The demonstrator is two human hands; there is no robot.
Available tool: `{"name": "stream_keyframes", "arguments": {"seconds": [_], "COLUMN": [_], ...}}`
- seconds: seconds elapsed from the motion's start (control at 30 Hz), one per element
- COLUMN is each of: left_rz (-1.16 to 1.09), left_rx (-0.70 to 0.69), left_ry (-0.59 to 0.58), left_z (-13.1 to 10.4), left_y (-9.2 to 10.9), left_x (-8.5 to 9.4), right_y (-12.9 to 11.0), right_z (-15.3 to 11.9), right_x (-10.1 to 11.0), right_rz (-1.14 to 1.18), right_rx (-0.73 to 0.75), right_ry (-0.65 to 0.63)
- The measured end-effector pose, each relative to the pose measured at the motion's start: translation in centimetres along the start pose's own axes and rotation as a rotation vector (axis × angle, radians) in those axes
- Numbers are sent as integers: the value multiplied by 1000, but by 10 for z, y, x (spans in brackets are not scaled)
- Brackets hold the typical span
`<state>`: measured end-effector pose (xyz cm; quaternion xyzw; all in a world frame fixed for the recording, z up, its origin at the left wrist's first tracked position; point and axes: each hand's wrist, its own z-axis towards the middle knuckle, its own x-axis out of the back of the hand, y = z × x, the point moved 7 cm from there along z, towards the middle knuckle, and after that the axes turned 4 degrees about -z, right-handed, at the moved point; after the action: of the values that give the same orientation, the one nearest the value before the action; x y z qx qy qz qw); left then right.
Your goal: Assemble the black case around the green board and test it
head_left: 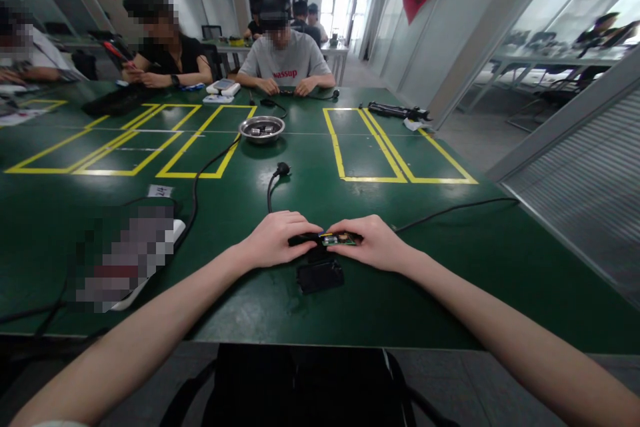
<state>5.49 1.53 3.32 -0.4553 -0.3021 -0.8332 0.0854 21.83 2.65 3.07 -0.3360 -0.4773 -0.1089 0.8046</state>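
A small circuit board (340, 239) with a green edge and metal parts sits between my two hands, just above the green table. My right hand (377, 243) is closed, thumb and fingers pinching the board's right end. Opposite it, my left hand (275, 239) pinches a dark black piece (303, 239) that meets the board's left end; its exact kind is unclear. Just below the hands, a flat black rectangular cover (320, 277) lies on the table. Beyond my left hand, a black power plug (283, 169) rests on its cord.
A metal bowl (262, 129) holds small metal parts. A blurred-out device (133, 253) lies at the left with black cables. Yellow tape outlines (375, 179) mark the green table (240, 310). Black tools (397, 111) lie at the far right. Across the table, a person (285, 57) handles something small.
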Motion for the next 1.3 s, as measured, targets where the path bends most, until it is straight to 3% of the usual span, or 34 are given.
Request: {"name": "stream_keyframes", "arguments": {"seconds": [0.47, 0.7, 0.97, 1.3], "left_rz": [66, 103, 90, -1], "left_rx": [70, 68, 157, 53], "left_ry": [7, 24, 77, 66], "left_z": [1, 0, -1, -3], "left_y": [-17, -17, -22, -12], "left_x": [1, 4, 9, 16], "right_y": [5, -3, -7, 5], "right_z": [1, 2, 0, 2], "right_x": [3, 6, 4, -4], "right_rz": [175, 199, 179, 171], "right_rx": [-101, -58, 26, 106], "right_ry": [53, 2, 78, 98]}}
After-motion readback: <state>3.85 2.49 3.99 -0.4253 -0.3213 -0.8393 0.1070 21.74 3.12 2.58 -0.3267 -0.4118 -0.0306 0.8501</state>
